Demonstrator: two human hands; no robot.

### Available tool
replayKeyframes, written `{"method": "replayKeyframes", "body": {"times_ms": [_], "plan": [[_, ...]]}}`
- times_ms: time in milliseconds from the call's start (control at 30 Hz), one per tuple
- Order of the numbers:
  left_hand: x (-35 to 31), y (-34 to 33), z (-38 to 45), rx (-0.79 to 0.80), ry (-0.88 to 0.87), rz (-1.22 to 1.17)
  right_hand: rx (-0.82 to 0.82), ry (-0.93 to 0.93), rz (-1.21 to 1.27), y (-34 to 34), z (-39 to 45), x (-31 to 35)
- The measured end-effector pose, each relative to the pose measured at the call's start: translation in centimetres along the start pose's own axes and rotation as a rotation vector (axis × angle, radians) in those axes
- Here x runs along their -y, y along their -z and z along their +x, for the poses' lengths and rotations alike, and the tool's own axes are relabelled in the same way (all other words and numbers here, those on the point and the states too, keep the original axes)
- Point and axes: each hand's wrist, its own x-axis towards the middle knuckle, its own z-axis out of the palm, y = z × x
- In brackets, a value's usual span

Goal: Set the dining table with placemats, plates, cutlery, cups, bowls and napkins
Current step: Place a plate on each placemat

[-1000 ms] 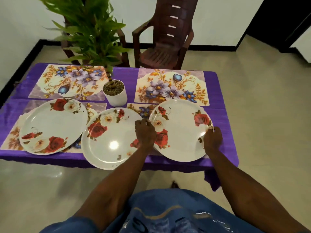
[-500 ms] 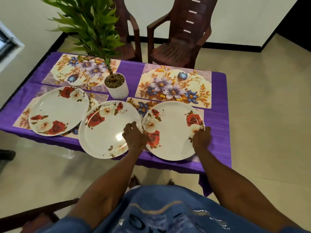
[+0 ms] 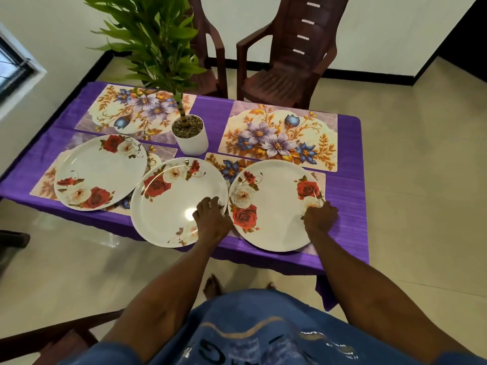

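White middle plate (image 3: 168, 204) under left hand (image 3: 212, 219), fingers curled on its rim; right hand (image 3: 320, 217) grips right plate (image 3: 274, 206) edge.

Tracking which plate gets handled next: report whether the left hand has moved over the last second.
Yes. Against the right plate, the left hand shifted leftward off its left rim and now holds the middle plate by its right rim.
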Motion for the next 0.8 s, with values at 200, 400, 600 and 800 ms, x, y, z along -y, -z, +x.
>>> {"method": "replayKeyframes", "body": {"times_ms": [200, 400, 600, 800], "plan": [[2.5, 1.3, -0.1, -0.448, 0.560, -0.189, -0.023, 0.003, -0.112, -0.7, 0.2, 0.1], [5.2, 2.9, 0.2, -0.409, 0.919, -0.222, -0.101, 0.095, -0.277, -2.1, -2.2, 1.5], [1.3, 1.8, 0.4, -0.402, 0.289, -0.143, 0.016, 0.400, -0.313, -3.8, -5.7, 2.8], [1.9, 1.1, 0.0, -0.462, 0.542, -0.233, 0.125, 0.649, -0.245, -4.2, -8.7, 4.1]]}}
